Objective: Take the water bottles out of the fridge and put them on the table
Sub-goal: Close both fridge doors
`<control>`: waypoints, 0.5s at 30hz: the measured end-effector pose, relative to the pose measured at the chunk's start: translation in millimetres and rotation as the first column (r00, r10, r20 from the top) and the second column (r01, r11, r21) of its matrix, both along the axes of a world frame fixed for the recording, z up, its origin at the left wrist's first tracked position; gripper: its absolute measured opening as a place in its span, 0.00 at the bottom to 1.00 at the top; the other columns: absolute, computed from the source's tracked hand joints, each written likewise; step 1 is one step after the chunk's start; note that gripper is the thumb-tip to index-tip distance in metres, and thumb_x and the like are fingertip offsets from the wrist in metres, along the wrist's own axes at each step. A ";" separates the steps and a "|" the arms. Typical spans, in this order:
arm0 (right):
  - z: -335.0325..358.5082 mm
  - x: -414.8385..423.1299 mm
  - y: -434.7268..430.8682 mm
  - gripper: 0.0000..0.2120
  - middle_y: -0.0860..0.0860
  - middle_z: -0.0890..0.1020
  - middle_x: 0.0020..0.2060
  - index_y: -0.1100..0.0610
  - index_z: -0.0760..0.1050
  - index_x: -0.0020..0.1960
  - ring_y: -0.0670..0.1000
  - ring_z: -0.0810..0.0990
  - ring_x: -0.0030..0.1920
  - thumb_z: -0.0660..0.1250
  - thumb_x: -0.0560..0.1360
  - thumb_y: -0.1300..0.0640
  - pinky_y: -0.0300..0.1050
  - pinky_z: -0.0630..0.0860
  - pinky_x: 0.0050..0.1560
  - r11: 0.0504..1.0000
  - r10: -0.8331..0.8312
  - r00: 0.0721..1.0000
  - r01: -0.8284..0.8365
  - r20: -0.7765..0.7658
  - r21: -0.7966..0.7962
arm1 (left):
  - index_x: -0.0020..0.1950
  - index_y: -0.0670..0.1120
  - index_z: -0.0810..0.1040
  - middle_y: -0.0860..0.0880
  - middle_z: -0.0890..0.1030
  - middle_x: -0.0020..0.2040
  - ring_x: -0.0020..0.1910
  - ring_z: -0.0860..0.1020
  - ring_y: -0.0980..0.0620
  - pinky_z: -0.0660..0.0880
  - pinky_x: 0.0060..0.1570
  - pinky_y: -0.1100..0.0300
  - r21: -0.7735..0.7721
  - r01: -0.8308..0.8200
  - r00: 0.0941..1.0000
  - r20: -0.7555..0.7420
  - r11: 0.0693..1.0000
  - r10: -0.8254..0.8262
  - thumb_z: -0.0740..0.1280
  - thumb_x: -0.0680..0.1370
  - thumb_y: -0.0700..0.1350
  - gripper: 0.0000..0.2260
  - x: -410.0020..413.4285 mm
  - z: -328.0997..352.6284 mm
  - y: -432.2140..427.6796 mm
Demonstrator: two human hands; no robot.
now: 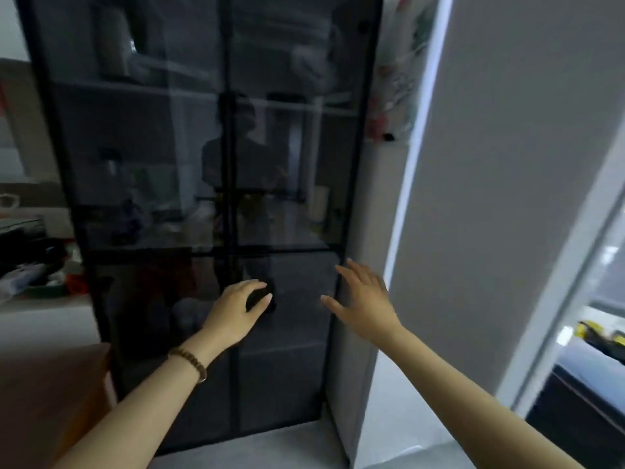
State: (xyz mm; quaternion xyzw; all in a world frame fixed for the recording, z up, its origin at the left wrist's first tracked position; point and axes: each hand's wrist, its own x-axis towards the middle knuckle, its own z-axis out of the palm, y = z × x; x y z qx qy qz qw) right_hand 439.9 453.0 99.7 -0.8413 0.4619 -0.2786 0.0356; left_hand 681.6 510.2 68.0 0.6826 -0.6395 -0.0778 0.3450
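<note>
I face a tall cabinet (162, 164) with dark glass doors in a black frame. My left hand (233, 309), a bead bracelet on its wrist, curls around a round black knob (258, 297) on the lower right door. My right hand (365, 299) hovers with fingers spread at the cabinet's right edge and holds nothing. To the right stands a grey fridge door (507, 164), with a strip of lit interior (602, 333) at the far right holding yellow items. I can pick out no water bottles. Blurred things show through the glass.
A white side panel (395, 96) with colourful stickers sits between the cabinet and the grey door. A cluttered counter (30, 272) lies at the left. A brown wooden surface (50, 394) fills the lower left corner. Pale floor (287, 445) runs below the cabinet.
</note>
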 end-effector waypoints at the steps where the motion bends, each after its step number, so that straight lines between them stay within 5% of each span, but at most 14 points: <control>1: 5.8 -23.4 5.2 0.32 0.50 0.56 0.76 0.49 0.58 0.74 0.52 0.50 0.77 0.59 0.75 0.37 0.52 0.47 0.75 0.999 -0.041 0.999 0.040 -0.021 -0.035 | 0.69 0.51 0.70 0.52 0.68 0.72 0.72 0.63 0.51 0.62 0.68 0.55 -0.015 0.036 0.999 -0.003 0.999 -0.036 0.58 0.79 0.57 0.21 -23.3 5.4 -6.9; 8: 40.9 -167.7 53.5 0.31 0.48 0.50 0.78 0.47 0.55 0.75 0.49 0.38 0.76 0.57 0.76 0.38 0.51 0.32 0.73 0.944 -0.204 0.969 0.158 -0.137 -0.290 | 0.72 0.50 0.65 0.51 0.64 0.74 0.73 0.60 0.51 0.59 0.70 0.54 -0.124 0.244 0.968 -0.029 0.962 -0.250 0.58 0.79 0.57 0.24 -183.0 39.1 -30.7; 15: 70.0 -261.4 82.4 0.32 0.42 0.40 0.76 0.42 0.48 0.75 0.47 0.36 0.76 0.54 0.75 0.36 0.49 0.33 0.74 0.878 -0.295 0.955 0.256 -0.035 -0.404 | 0.76 0.54 0.55 0.54 0.57 0.77 0.75 0.55 0.55 0.55 0.70 0.58 -0.306 0.382 0.907 -0.057 0.872 -0.418 0.50 0.77 0.62 0.28 -293.8 84.9 -39.6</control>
